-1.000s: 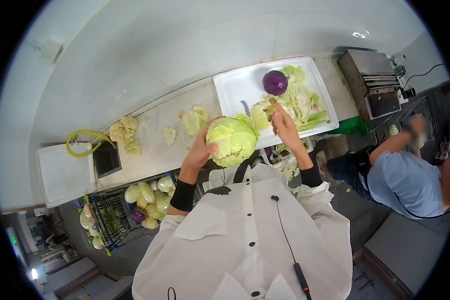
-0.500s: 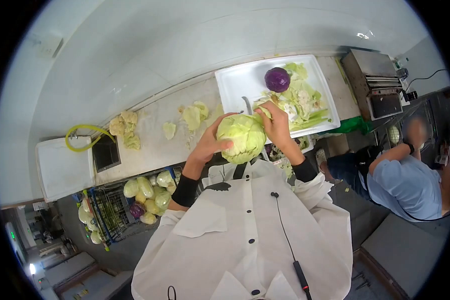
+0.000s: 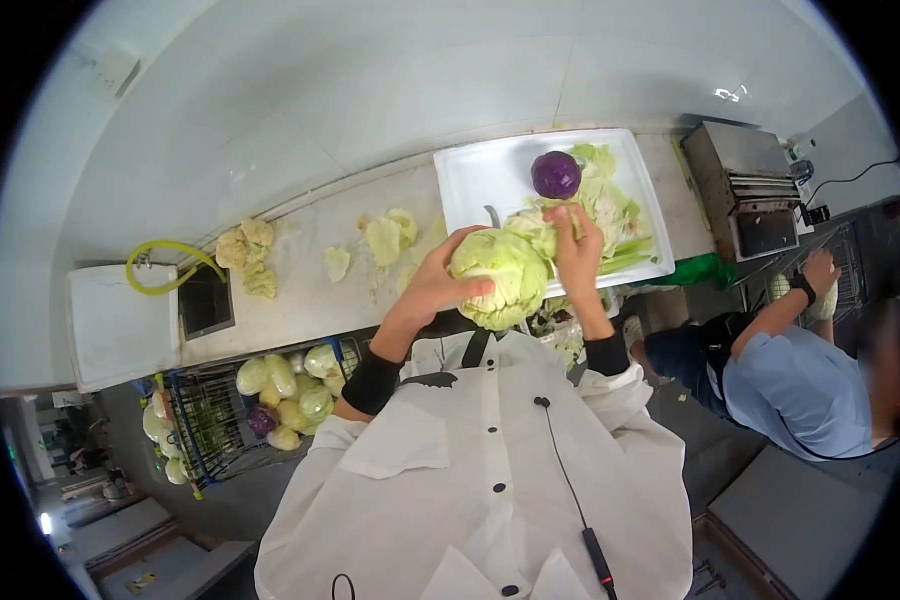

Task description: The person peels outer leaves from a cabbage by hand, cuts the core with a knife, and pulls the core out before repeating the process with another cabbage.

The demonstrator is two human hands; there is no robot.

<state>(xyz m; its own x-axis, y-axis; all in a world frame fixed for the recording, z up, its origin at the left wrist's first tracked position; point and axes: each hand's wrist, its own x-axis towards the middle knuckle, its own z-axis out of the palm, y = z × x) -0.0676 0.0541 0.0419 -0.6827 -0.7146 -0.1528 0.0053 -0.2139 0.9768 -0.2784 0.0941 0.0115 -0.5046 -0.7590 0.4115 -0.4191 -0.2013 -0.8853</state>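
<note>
My left hand (image 3: 440, 285) is wrapped round the left side of a pale green cabbage (image 3: 502, 278), held up in front of my chest. My right hand (image 3: 578, 255) grips a crinkled cabbage leaf (image 3: 533, 230) at the cabbage's upper right, its fingers closed on the leaf. Behind them lies a white tray (image 3: 460, 180), partly hidden by the cabbage and hands. On the tray sit a purple cabbage (image 3: 556, 175), a pile of leaves and trimmings (image 3: 610, 205), and a curved grey blade (image 3: 492, 215) whose lower end is hidden.
Loose leaves (image 3: 382, 240) and cauliflower (image 3: 245, 245) lie on the counter (image 3: 310, 285). A wire cart (image 3: 220, 415) holding wrapped vegetables stands at lower left. On the right are a metal appliance (image 3: 745, 185) and a person in a blue shirt (image 3: 800, 385).
My right hand has moved right, drawing a leaf away from the cabbage. The cabbage has shifted slightly right in view. The person on the right has moved an arm.
</note>
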